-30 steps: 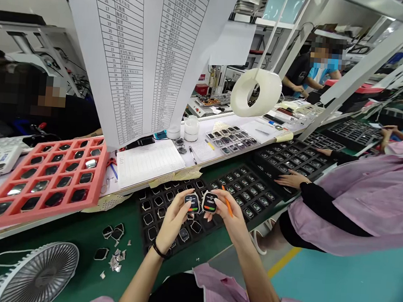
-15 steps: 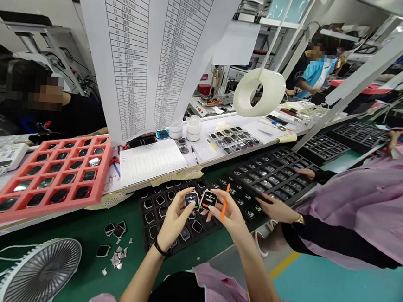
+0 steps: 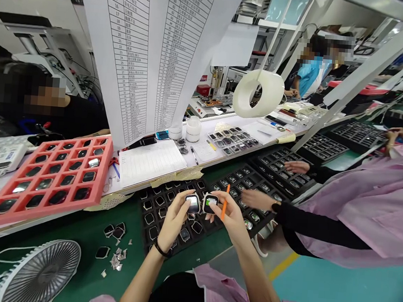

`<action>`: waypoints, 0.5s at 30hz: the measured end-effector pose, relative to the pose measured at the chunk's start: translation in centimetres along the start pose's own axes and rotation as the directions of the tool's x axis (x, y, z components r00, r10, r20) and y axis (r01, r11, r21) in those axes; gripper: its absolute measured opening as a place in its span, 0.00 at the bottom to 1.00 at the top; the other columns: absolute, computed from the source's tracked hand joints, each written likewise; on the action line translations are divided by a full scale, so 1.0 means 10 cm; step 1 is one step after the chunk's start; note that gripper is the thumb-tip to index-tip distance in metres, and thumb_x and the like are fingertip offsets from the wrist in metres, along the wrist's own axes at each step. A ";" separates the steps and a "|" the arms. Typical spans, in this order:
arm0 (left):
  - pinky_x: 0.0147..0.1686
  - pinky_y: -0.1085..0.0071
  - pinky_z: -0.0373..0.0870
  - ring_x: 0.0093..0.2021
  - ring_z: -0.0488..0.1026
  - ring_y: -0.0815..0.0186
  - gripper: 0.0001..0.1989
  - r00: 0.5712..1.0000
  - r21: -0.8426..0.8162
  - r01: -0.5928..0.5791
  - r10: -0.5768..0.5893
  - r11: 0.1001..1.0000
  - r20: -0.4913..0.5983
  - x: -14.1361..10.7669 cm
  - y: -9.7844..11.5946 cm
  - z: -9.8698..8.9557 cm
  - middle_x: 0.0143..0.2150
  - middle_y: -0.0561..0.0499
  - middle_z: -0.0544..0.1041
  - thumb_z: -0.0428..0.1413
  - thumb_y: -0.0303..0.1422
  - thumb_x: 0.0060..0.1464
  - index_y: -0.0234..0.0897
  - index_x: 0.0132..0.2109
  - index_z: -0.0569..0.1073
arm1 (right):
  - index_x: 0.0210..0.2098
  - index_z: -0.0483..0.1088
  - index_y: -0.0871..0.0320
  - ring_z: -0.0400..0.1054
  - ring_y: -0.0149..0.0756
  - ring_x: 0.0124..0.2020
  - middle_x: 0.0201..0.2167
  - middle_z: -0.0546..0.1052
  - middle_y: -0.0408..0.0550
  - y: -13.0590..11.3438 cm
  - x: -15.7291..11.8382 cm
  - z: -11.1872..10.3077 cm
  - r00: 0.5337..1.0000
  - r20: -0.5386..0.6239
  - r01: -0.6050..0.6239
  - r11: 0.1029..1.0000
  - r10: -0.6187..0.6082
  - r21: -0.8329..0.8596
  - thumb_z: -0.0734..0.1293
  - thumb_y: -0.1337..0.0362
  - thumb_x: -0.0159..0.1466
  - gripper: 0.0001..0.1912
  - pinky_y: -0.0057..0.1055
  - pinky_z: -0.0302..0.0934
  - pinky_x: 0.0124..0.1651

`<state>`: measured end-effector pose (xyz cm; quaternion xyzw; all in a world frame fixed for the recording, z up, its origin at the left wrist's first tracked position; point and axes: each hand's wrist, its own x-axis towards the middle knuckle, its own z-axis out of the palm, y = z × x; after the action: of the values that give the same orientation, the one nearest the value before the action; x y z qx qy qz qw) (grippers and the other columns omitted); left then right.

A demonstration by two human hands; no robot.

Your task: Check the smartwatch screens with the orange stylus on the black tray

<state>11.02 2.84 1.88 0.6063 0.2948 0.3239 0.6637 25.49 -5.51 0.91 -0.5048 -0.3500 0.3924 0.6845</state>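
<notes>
Left hand (image 3: 173,214) grips left watch (image 3: 193,203); right hand (image 3: 233,217) grips right watch (image 3: 211,201) plus orange stick (image 3: 225,200). Both watches above black tray (image 3: 206,231). Left display, mostly black earlier, now whitish; right shows green: seemingly responding to touch.

open leftward over the green bench (image 3: 98,289); a co-worker's hand (image 3: 257,200) blocks rightward.

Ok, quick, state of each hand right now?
Left hand: closed, holding a lit watch.
Right hand: closed, holding a second watch, plus an orange stick between its fingers.
</notes>
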 end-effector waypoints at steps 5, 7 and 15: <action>0.20 0.76 0.61 0.24 0.64 0.71 0.20 0.999 0.001 0.022 -0.022 1.000 -0.033 0.02 -0.01 -0.01 0.35 0.50 0.73 0.52 0.48 0.56 0.38 0.46 0.74 | 0.42 0.68 0.54 0.70 0.30 0.21 0.34 0.74 0.44 -0.01 0.00 -0.01 1.000 0.014 0.006 1.000 -0.006 0.002 0.67 0.56 0.62 0.12 0.29 0.65 0.22; 0.20 0.76 0.63 0.26 0.66 0.70 0.20 0.999 -0.013 0.029 -0.029 1.000 -0.029 0.03 -0.02 -0.01 0.34 0.50 0.73 0.53 0.48 0.55 0.37 0.45 0.75 | 0.40 0.68 0.54 0.69 0.31 0.20 0.32 0.74 0.44 -0.03 -0.01 0.00 1.000 0.004 0.007 1.000 -0.007 -0.008 0.65 0.55 0.63 0.11 0.30 0.65 0.22; 0.22 0.75 0.63 0.24 0.65 0.71 0.19 0.999 0.032 0.013 -0.014 0.999 0.030 0.03 -0.09 -0.03 0.36 0.49 0.75 0.52 0.45 0.57 0.38 0.49 0.72 | 0.42 0.68 0.53 0.70 0.30 0.22 0.37 0.74 0.46 -0.02 -0.01 -0.01 0.999 0.035 -0.010 1.000 0.011 -0.005 0.65 0.56 0.63 0.11 0.29 0.65 0.22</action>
<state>11.02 3.22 0.97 0.6197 0.2940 0.3054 0.6605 25.60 -5.64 1.08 -0.5014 -0.3604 0.4039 0.6750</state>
